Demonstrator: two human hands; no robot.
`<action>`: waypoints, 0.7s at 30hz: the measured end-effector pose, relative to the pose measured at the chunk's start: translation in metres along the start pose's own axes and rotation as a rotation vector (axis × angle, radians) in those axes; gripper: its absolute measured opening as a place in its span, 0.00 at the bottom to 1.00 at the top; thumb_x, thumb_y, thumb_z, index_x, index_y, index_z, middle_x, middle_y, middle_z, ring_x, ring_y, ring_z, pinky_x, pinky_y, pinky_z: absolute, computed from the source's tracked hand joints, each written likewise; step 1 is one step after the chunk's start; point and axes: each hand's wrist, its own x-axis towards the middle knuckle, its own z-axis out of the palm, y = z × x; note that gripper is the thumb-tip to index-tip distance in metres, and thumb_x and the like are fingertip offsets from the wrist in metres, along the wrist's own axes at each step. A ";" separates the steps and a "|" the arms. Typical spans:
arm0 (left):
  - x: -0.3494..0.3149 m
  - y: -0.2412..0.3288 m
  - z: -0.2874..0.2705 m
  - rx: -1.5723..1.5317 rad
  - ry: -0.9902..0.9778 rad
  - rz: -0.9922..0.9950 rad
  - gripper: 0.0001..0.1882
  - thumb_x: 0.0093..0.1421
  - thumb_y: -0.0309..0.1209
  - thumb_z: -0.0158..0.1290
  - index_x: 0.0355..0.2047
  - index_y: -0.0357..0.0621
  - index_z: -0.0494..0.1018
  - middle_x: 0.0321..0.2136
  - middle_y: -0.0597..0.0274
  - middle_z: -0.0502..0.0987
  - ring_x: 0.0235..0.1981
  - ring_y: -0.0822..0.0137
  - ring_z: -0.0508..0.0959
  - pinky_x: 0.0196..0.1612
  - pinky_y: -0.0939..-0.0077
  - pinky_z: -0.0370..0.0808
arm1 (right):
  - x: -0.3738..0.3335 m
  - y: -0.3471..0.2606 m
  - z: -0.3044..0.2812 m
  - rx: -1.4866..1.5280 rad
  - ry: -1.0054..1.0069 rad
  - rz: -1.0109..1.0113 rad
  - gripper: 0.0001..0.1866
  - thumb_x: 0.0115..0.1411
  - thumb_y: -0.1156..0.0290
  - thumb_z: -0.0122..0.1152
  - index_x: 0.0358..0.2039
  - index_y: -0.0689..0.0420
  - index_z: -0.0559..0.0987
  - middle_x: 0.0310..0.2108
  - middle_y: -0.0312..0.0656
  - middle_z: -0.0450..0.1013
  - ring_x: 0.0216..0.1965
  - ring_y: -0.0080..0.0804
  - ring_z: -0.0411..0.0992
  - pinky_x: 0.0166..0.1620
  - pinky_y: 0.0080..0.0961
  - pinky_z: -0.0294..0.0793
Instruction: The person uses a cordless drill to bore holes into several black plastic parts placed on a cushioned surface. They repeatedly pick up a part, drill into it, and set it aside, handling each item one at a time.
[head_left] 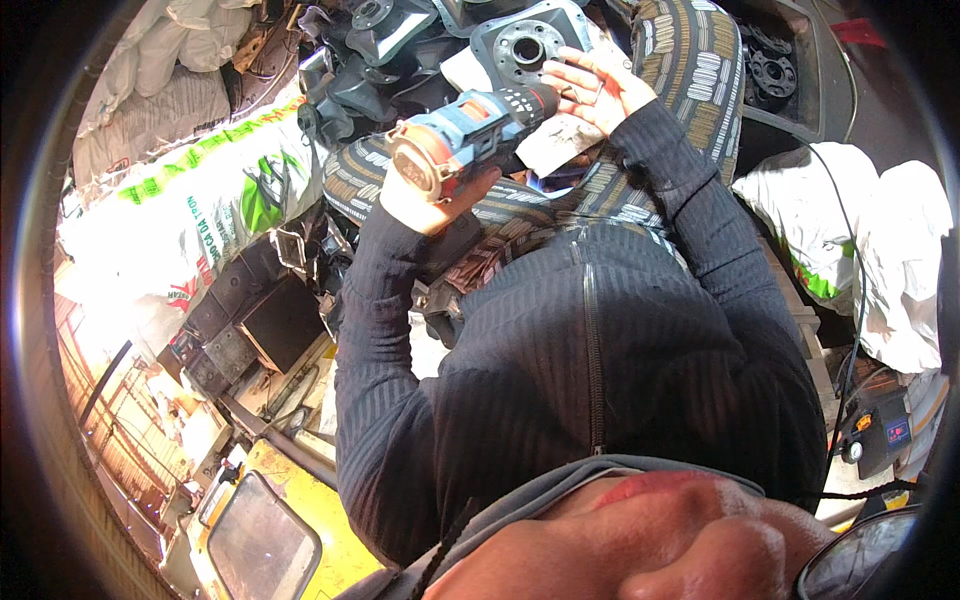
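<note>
My left hand (432, 207) is wrapped round the grip of a blue and orange cordless drill (462, 135). The drill's black chuck points right, toward my right hand. Beside the chuck, my right hand (600, 92) is turned palm up with its fingers spread, and I see nothing gripped in it. Just beyond the fingers sits a grey plastic part (490, 45) with a round flanged hub and a central hole. A pale, paper-like piece (558, 146) lies below the chuck, between my patterned trouser legs (690, 70). The drill's bit cannot be made out.
Several similar dark plastic parts (370, 90) are heaped at the far left. More lie in a grey bin (800, 110) at the far right. White sacks (240, 190) stand on the left, others (850, 230) on the right, where a black cable (858, 260) hangs. A yellow machine panel (330, 530) is at lower left.
</note>
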 end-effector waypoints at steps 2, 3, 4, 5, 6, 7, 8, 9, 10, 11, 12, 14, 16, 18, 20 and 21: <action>-0.005 0.003 -0.005 -0.058 -0.004 -0.103 0.20 0.45 0.32 0.60 0.40 0.42 0.72 0.37 0.56 0.74 0.38 0.56 0.74 0.41 0.65 0.69 | 0.001 0.003 0.003 -0.084 0.054 0.047 0.19 0.60 0.63 0.50 0.48 0.60 0.68 0.42 0.48 0.71 0.42 0.35 0.71 0.43 0.30 0.73; -0.007 0.004 -0.007 -0.086 0.006 -0.124 0.19 0.45 0.31 0.60 0.39 0.42 0.72 0.36 0.56 0.74 0.37 0.56 0.74 0.40 0.65 0.69 | -0.004 0.006 0.003 -0.083 0.098 0.053 0.16 0.57 0.66 0.55 0.44 0.60 0.71 0.38 0.44 0.72 0.38 0.29 0.72 0.40 0.26 0.75; -0.009 0.005 -0.007 -0.114 0.017 -0.145 0.19 0.45 0.30 0.59 0.39 0.41 0.73 0.35 0.56 0.75 0.36 0.56 0.75 0.39 0.66 0.70 | -0.005 0.008 0.004 -0.131 0.093 0.046 0.16 0.58 0.66 0.55 0.44 0.60 0.71 0.38 0.44 0.72 0.38 0.28 0.72 0.40 0.24 0.75; -0.010 0.006 -0.009 -0.129 0.020 -0.138 0.19 0.45 0.30 0.59 0.39 0.41 0.72 0.35 0.55 0.75 0.36 0.56 0.75 0.39 0.66 0.70 | -0.005 0.009 0.005 -0.177 0.140 0.041 0.16 0.58 0.67 0.55 0.44 0.60 0.71 0.38 0.43 0.72 0.38 0.26 0.72 0.39 0.22 0.75; -0.012 0.007 -0.009 -0.136 0.025 -0.157 0.18 0.45 0.30 0.59 0.38 0.41 0.72 0.35 0.55 0.75 0.35 0.56 0.75 0.39 0.66 0.70 | -0.005 0.010 0.005 -0.209 0.159 0.033 0.16 0.58 0.67 0.55 0.44 0.61 0.71 0.38 0.43 0.73 0.38 0.25 0.72 0.39 0.20 0.75; -0.013 0.007 -0.009 -0.155 0.033 -0.154 0.18 0.45 0.30 0.59 0.38 0.41 0.72 0.34 0.55 0.75 0.35 0.57 0.75 0.38 0.67 0.71 | -0.003 0.011 0.005 -0.160 0.151 0.038 0.12 0.57 0.68 0.57 0.39 0.59 0.73 0.35 0.40 0.74 0.36 0.22 0.73 0.37 0.17 0.76; -0.014 0.008 -0.009 -0.168 0.039 -0.162 0.18 0.45 0.30 0.59 0.38 0.40 0.72 0.34 0.55 0.75 0.34 0.57 0.76 0.38 0.67 0.71 | -0.002 0.012 0.005 -0.162 0.175 0.067 0.11 0.56 0.68 0.57 0.38 0.59 0.73 0.35 0.40 0.74 0.36 0.22 0.73 0.37 0.17 0.76; -0.015 0.008 -0.008 -0.177 0.050 -0.166 0.17 0.45 0.30 0.59 0.38 0.40 0.73 0.34 0.56 0.75 0.34 0.58 0.76 0.37 0.68 0.71 | -0.001 0.012 0.004 -0.156 0.175 0.095 0.11 0.56 0.68 0.58 0.38 0.58 0.73 0.35 0.40 0.74 0.36 0.22 0.73 0.37 0.17 0.76; -0.016 0.008 -0.007 -0.185 0.062 -0.169 0.17 0.46 0.30 0.59 0.37 0.40 0.73 0.34 0.56 0.75 0.34 0.58 0.76 0.37 0.68 0.72 | 0.001 0.012 0.003 -0.144 0.169 0.116 0.10 0.56 0.67 0.58 0.37 0.58 0.73 0.36 0.40 0.74 0.36 0.22 0.73 0.37 0.18 0.76; -0.016 0.008 -0.006 -0.173 0.054 -0.177 0.17 0.46 0.29 0.59 0.37 0.41 0.73 0.34 0.56 0.75 0.34 0.58 0.76 0.37 0.68 0.72 | 0.002 0.014 0.002 -0.127 0.181 0.115 0.10 0.56 0.68 0.58 0.37 0.58 0.73 0.36 0.40 0.74 0.36 0.22 0.73 0.37 0.18 0.77; -0.017 0.007 -0.006 -0.162 0.048 -0.185 0.17 0.46 0.29 0.59 0.37 0.41 0.73 0.34 0.56 0.75 0.34 0.59 0.76 0.37 0.68 0.72 | 0.004 0.017 0.001 -0.107 0.189 0.107 0.10 0.56 0.68 0.58 0.37 0.58 0.73 0.36 0.40 0.74 0.35 0.22 0.73 0.37 0.18 0.77; -0.018 0.005 -0.005 -0.163 0.036 -0.202 0.17 0.46 0.29 0.59 0.37 0.41 0.72 0.34 0.56 0.75 0.33 0.59 0.76 0.37 0.68 0.72 | 0.007 0.023 -0.002 -0.050 0.193 0.093 0.10 0.56 0.69 0.57 0.38 0.58 0.73 0.36 0.40 0.74 0.35 0.23 0.74 0.37 0.19 0.77; -0.019 0.003 -0.004 -0.177 0.019 -0.224 0.17 0.46 0.29 0.59 0.38 0.40 0.72 0.33 0.56 0.75 0.33 0.59 0.76 0.37 0.68 0.72 | 0.009 0.029 -0.004 0.020 0.185 0.077 0.10 0.56 0.70 0.57 0.39 0.58 0.73 0.37 0.40 0.74 0.35 0.23 0.74 0.36 0.19 0.78; -0.019 0.000 -0.004 -0.153 0.082 -0.140 0.17 0.46 0.29 0.59 0.38 0.40 0.72 0.33 0.56 0.75 0.34 0.59 0.76 0.37 0.68 0.72 | 0.010 0.032 -0.005 0.034 0.149 0.091 0.11 0.55 0.71 0.58 0.40 0.58 0.72 0.36 0.40 0.74 0.34 0.23 0.74 0.36 0.19 0.78; -0.021 -0.003 -0.003 -0.148 0.100 -0.117 0.18 0.46 0.29 0.60 0.39 0.40 0.72 0.33 0.56 0.75 0.34 0.59 0.76 0.38 0.68 0.72 | 0.010 0.034 -0.004 0.036 0.155 0.093 0.12 0.55 0.71 0.58 0.40 0.57 0.72 0.36 0.40 0.74 0.34 0.23 0.74 0.36 0.19 0.78; -0.022 -0.004 -0.002 -0.158 0.093 -0.130 0.18 0.46 0.29 0.60 0.39 0.40 0.72 0.34 0.56 0.75 0.34 0.59 0.76 0.38 0.68 0.72 | 0.010 0.033 -0.004 0.029 0.177 0.085 0.12 0.55 0.72 0.59 0.40 0.57 0.72 0.36 0.40 0.74 0.34 0.23 0.74 0.36 0.19 0.78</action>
